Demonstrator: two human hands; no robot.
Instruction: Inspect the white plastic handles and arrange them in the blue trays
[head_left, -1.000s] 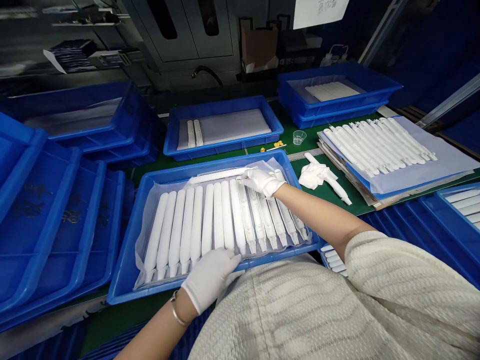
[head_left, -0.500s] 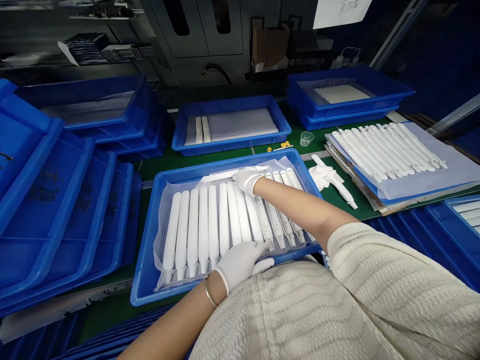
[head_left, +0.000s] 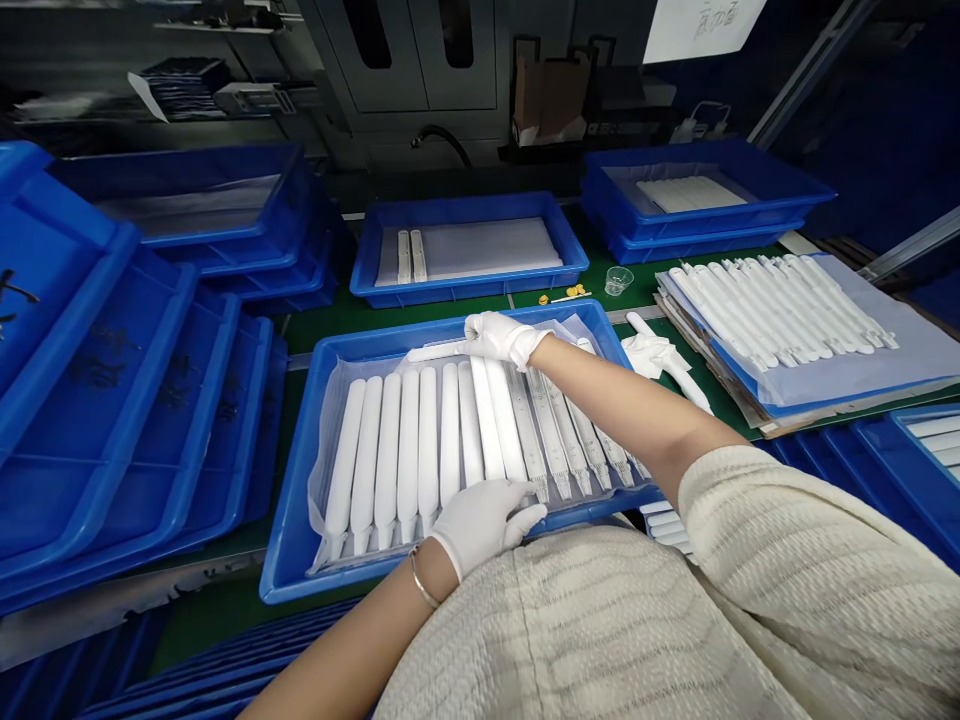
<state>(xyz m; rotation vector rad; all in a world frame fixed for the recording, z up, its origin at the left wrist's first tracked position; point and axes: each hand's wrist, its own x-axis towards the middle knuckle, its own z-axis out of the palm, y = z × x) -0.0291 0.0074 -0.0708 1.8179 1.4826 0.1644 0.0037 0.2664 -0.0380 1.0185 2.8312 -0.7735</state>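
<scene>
head view: one blue tray (head_left: 300, 470) sits mid frame. about nine smooth white sticks (head_left: 409, 430) lie side by side in it; more hide under the arm. one lone stick (head_left: 435, 351) lies across the top. the right hand (head_left: 504, 338) pinches its end with bent fingers. the left hand (head_left: 484, 520) rests flat and open on the stick tips, holding nothing.
</scene>
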